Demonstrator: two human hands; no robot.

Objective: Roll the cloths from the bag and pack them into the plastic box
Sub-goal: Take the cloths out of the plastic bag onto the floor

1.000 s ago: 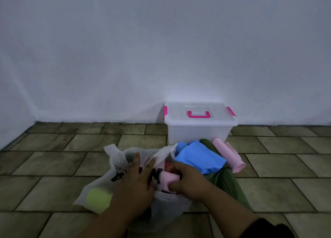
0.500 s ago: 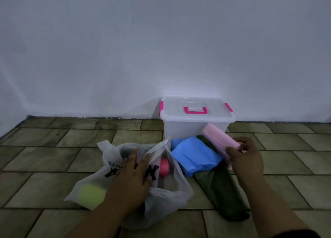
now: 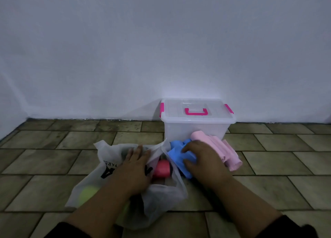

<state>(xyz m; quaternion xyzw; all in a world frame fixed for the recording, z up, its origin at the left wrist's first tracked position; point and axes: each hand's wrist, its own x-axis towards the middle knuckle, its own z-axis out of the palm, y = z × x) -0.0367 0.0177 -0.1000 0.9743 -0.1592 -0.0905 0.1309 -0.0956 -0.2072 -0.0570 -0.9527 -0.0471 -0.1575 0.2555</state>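
bag (image 3: 107,168): white, see-through, slumped on the floor (image 3: 53,159) near its front edge, mouth open toward the box.
yellow-green cloth (image 3: 87,194): inside the bag's left end, only a blur through the plastic.
left grip (image 3: 138,164): released, fingers flat, pressing the bag's mouth down.
red roll (image 3: 161,169): in the bag's mouth, just right of the left grip.
blue cloth (image 3: 176,159): crumpled and unrolled on the floor between bag and box.
right grip (image 3: 202,160): grasping the blue cloth, fingers and thumb curled over it.
pink rolls (image 3: 225,148): lying side by side, touching the box's front wall, just right of the right grip.
plastic box (image 3: 195,128): at the floor's far edge against the wall (image 3: 161,49), lid on, pink handle (image 3: 196,111) flat.
change: half a second ago the right grip held a pink roll by the box. That roll now lies with the others and the grip has come back left onto the blue cloth.
meaning: one more cloth staged, blue likely next to roll. Nothing is packed yet, as the lid is not opened.
hidden: the box clips can't be read as latched or not. Bag contents under the left grip are unseen. The exact number of pink rolls is unclear. The bag's print is partly covered.
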